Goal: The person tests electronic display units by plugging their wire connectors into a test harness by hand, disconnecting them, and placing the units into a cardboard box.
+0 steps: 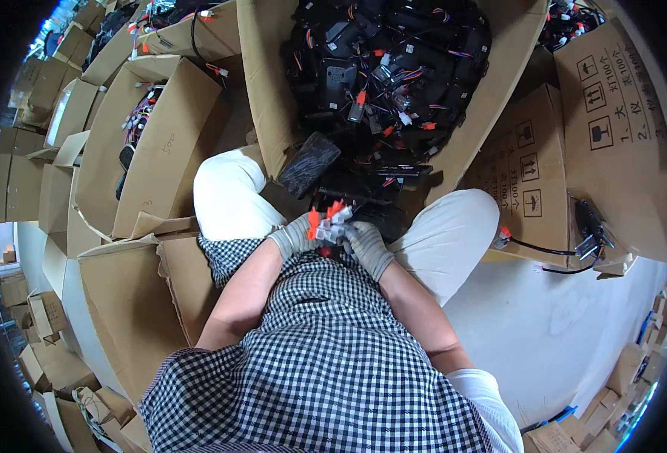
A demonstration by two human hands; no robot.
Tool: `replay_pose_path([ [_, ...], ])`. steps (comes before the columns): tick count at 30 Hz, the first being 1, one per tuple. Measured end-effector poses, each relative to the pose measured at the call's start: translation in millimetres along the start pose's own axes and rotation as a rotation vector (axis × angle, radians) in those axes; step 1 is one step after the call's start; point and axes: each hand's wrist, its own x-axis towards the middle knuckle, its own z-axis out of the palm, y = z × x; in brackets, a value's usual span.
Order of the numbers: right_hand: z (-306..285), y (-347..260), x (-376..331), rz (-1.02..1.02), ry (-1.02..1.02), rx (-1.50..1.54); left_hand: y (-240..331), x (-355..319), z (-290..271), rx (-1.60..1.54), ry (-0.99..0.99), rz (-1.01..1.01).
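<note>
My left hand (295,235), in a pale knitted glove, is closed around a small cluster of orange and whitish plastic wire connectors (332,223). My right hand (369,246), gloved alike, pinches at the right side of the same cluster. Both hands are close together in front of my apron, between my knees. Just beyond them rests a black rectangular plastic housing (310,164) at the near edge of a large open cardboard box (269,90). Inside that box lie many black housings (341,75) with coloured wires and orange and white connectors.
A tall open carton (175,143) with wired parts stands at the left, and an empty-looking carton (126,302) sits beside my left arm. Printed cartons (597,121) are at the right, where a black cabled part (588,234) hangs over an edge. Stacked boxes line both sides.
</note>
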Motion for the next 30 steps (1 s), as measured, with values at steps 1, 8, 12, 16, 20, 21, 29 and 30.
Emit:
replay_pose_path([
  [1, 0, -4, -9, -0.161, 0.028, 0.112, 4, 3, 1, 0.007, 0.002, 0.002],
  [8, -25, -27, -68, -0.313, -0.505, 0.339, 35, 5, 72, 1.045, 0.702, 0.831],
  [12, -19, -9, -46, -0.347, -0.775, 0.104, 56, 47, 144, 0.914, 0.447, 1.140],
  [16, -20, -19, -46, -0.334, -0.748, 0.140, 69, 19, 223, 0.932, 0.332, 1.273],
  [20, -17, -21, -43, -0.312, -0.779, 0.101, 99, -61, 286, 1.057, 0.443, 1.628],
  [21, -18, -19, -41, -0.284, -0.761, 0.085, 101, -84, 306, 0.958, 0.500, 1.689],
  [29, -8, -11, -32, -0.259, -0.679, -0.039, 64, -361, 368, 0.892, 0.294, 1.900],
  [30, -8, -9, -33, -0.258, -0.643, -0.037, 50, -390, 368, 0.869, 0.065, 1.747],
])
